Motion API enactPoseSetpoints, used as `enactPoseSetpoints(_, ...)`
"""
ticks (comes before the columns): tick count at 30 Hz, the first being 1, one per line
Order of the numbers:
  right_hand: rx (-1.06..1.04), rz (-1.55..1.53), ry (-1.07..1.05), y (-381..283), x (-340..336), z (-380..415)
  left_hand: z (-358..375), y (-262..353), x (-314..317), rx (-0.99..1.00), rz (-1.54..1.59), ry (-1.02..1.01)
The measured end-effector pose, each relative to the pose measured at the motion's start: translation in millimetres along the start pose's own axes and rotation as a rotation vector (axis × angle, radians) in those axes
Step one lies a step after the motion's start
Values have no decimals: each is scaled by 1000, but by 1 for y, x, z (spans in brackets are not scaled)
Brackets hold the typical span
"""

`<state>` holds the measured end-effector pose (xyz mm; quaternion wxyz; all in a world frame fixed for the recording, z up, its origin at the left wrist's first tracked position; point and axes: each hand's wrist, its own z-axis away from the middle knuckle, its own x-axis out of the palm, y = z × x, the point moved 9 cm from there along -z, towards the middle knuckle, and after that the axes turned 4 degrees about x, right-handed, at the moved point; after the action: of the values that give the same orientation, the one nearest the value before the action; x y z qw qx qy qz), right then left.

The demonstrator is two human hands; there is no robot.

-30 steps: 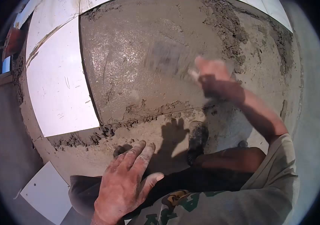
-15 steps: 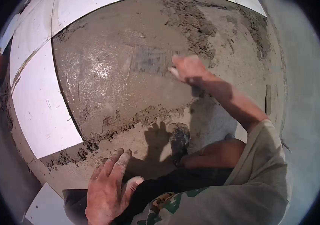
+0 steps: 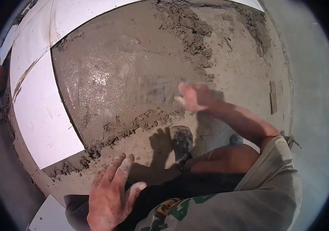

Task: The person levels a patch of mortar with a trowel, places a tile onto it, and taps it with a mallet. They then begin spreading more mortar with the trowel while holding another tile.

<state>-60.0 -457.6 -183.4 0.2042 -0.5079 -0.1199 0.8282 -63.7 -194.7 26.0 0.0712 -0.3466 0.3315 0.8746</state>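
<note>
My right hand (image 3: pixel 196 96) is closed around the handle of a trowel, its outline smeared by motion. The flat trowel blade (image 3: pixel 157 90) reaches left from the fist and lies on the wet mortar (image 3: pixel 106 65), blending with it in colour. My left hand (image 3: pixel 112 188), dusty with dried mortar, hovers near my left leg with fingers stretched and thumb apart, holding nothing. Its shadow falls on the floor by my shoe (image 3: pixel 182 144). The mortar is smooth and shiny on the left, and crumbly along its near edge.
White tiles (image 3: pixel 45 115) border the mortar on the left and top. Rough mortar clumps (image 3: pixel 189 30) lie along the far right side of the bed. A thin strip (image 3: pixel 273 97) rests on the floor at right. Another white tile piece (image 3: pixel 51 217) is at lower left.
My right hand has swept the trowel toward me, from the middle of the mortar to its near edge. My left hand has stayed almost still.
</note>
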Motion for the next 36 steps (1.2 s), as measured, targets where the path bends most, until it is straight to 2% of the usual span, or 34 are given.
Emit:
enactPoseSetpoints(2,-31,372,-249,-30,24,3,-4,4,2,21,56,-24)
enactPoseSetpoints(3,-29,378,-236,-14,40,-3,-6,5,2,29,52,-13)
enactPoseSetpoints(5,-218,582,125,5,66,-20,-5,5,4,61,14,-1)
enactPoseSetpoints(6,-30,288,-304,9,42,-45,-4,3,5,71,34,17)
enactPoseSetpoints(7,-34,290,-293,0,12,-51,-5,2,4,73,27,26)
enactPoseSetpoints(9,145,329,-60,8,-42,-66,-7,-4,6,6,36,-14)
enactPoseSetpoints(11,230,397,76,39,-56,-92,-9,-3,5,-12,29,-7)
enactPoseSetpoints(12,234,390,81,46,-67,-99,-10,-2,5,-24,27,-5)
enactPoseSetpoints(14,466,297,46,75,-88,-102,-13,0,6,-46,75,-37)
enactPoseSetpoints(15,463,293,57,85,-95,-103,-14,-1,9,-74,135,-66)
enactPoseSetpoints(17,516,263,193,109,-111,-98,-10,-4,9,-37,62,-35)
enactPoseSetpoints(20,558,216,196,109,-126,-89,-4,-6,8,6,6,-8)
enactPoseSetpoints(23,496,210,253,68,-127,-84,-2,-13,11,11,32,-7)
enactPoseSetpoints(25,386,179,22,20,-98,-92,-4,-16,12,10,49,-3)
enactPoseSetpoints(27,186,314,-88,-37,-58,-102,-8,-11,12,45,-31,-14)
enactPoseSetpoints(29,-95,333,-108,-97,-34,-102,-9,-16,13,-22,-13,-47)
enactPoseSetpoints(30,-103,332,-102,-105,-24,-113,-10,-16,13,-8,-16,-43)
enactPoseSetpoints(32,-355,497,-53,-130,0,-130,-10,-17,11,-11,20,-37)
enactPoseSetpoints(33,-359,496,-51,-133,-8,-134,-11,-16,8,-14,18,-34)
enactPoseSetpoints(35,-119,328,-49,-121,-39,-151,-14,-15,3,-25,56,-23)
enactPoseSetpoints(36,-68,317,25,-111,-53,-162,-16,-18,4,-32,64,-21)
